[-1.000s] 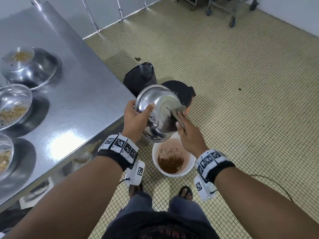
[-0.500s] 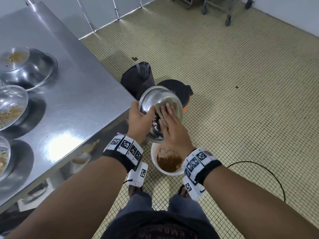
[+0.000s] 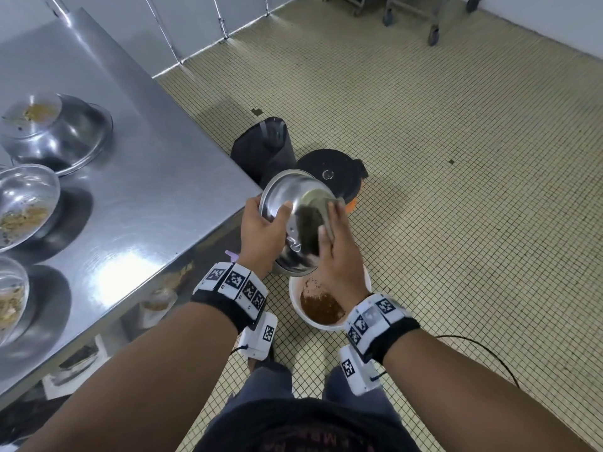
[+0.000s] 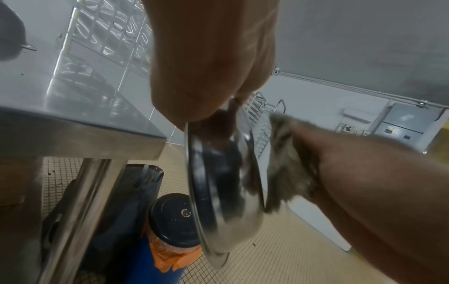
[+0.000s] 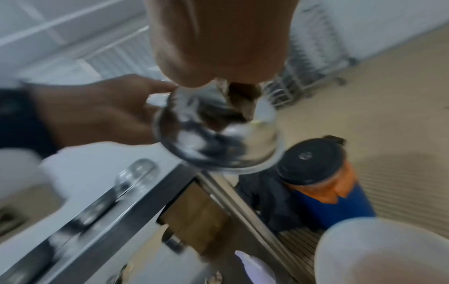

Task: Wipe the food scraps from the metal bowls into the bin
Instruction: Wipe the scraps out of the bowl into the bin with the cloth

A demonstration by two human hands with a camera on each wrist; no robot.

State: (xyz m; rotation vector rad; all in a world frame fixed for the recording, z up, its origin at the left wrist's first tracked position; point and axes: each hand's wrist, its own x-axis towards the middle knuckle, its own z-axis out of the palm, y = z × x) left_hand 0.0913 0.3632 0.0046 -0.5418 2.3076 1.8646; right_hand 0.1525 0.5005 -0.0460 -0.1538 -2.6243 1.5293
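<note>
A metal bowl hangs tilted, mouth toward me, above a white bucket that stands on the floor with brown scraps in it. My left hand grips the bowl's near rim, thumb inside and fingers behind. My right hand holds a grey-green cloth against the bowl's inside. In the left wrist view the bowl is edge-on with the cloth beside it. The right wrist view is blurred, with the bowl under the cloth.
A steel table runs along the left with three dirty metal bowls near its left edge. A black-lidded blue bin with an orange liner and a black bag stand just past the bowl. A cable lies on the tiled floor.
My right hand has moved from the bowl's far rim down into the bowl, dragging the cloth across the inside. The left hand has kept its grip on the rim.
</note>
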